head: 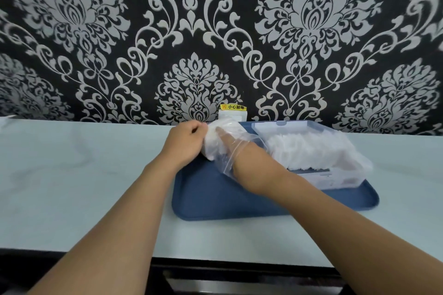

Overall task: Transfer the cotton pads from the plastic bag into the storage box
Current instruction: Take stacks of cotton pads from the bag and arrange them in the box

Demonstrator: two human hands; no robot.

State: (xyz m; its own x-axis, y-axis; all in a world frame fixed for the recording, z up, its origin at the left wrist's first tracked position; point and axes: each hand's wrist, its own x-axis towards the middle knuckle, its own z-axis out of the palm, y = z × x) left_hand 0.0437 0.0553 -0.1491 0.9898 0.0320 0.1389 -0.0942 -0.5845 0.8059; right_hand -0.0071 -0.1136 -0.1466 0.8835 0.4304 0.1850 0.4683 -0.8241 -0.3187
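Note:
A clear plastic bag [221,165] lies on the left part of a blue tray [215,201]. My right hand [230,141] is pushed inside the bag up to the wrist, among white cotton pads [212,137]; its grip is blurred by the film. From outside, my left hand [188,141] is closed on the bag's far left end. To the right, a clear storage box [335,178] stands on the tray, heaped with white cotton pads [311,151]. Its lid [282,127] stands open at the back.
The tray sits on a pale counter [84,175] against a dark patterned wall. A white wall socket with a yellow warning label [233,111] is just behind the tray. The counter's front edge runs below my forearms.

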